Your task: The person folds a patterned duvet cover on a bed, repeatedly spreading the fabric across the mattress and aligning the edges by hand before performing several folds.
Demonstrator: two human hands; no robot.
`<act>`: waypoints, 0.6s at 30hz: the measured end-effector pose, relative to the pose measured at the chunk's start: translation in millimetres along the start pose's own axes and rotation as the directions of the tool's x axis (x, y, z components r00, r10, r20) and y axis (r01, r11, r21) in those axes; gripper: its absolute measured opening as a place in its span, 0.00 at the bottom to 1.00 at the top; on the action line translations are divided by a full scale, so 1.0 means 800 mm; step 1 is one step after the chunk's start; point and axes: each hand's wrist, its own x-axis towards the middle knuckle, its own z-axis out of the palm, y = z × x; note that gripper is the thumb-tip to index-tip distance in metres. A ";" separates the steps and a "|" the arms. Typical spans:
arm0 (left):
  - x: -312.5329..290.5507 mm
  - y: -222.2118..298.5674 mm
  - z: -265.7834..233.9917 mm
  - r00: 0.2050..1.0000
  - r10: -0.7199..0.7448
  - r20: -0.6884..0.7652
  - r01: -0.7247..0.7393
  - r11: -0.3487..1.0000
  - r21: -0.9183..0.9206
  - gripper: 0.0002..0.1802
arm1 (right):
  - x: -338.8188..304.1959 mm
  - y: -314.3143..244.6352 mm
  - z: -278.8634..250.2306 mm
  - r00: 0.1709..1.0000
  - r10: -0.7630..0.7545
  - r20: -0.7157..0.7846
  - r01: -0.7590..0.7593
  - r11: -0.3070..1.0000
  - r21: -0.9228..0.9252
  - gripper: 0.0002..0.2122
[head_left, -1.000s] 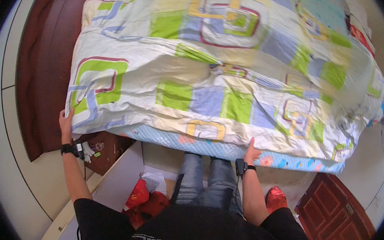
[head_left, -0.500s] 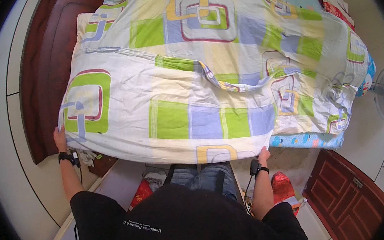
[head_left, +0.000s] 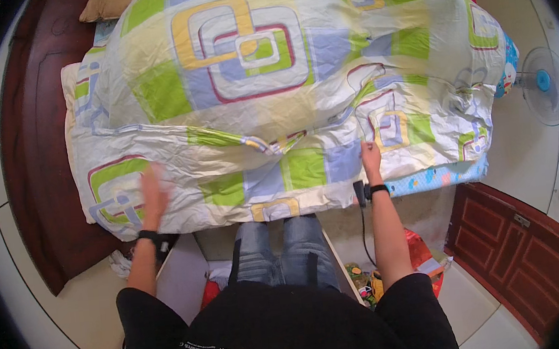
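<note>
- The patterned quilt (head_left: 259, 90) lies across the bed in front of the person, a ridge of creases along its near part.
- The left hand (head_left: 155, 195), blurred, is spread flat at the quilt's near left; contact is unclear.
- The right hand (head_left: 371, 156) has curled fingers at the quilt's near right; I cannot tell whether they pinch it.
- The blue mattress (head_left: 436, 179) shows beneath, near right.

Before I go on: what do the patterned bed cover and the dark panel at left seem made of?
Patterned cover: thin woven cloth, perhaps cotton, matte; it creases softly.
Dark panel: probably varnished wood, given its reddish-brown sheen, though laminate is possible.
</note>
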 end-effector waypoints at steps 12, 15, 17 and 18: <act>0.182 0.178 0.157 0.934 0.139 0.328 -0.168 0.984 0.062 0.26 | 0.160 -0.079 0.101 0.926 0.352 0.133 -0.376 0.855 0.358 0.23; 0.185 0.141 0.182 0.893 0.077 0.443 -0.167 0.971 0.169 0.22 | 0.177 -0.066 0.111 0.883 0.392 0.259 -0.465 0.810 0.357 0.19; 0.203 0.161 0.171 0.916 0.104 0.387 -0.129 0.991 0.039 0.20 | 0.193 -0.070 0.097 0.925 0.343 0.165 -0.359 0.646 0.673 0.17; 0.195 0.152 0.155 0.940 0.062 0.334 -0.050 0.998 -0.047 0.18 | 0.153 -0.152 0.086 0.951 0.295 0.088 -0.273 0.677 0.684 0.17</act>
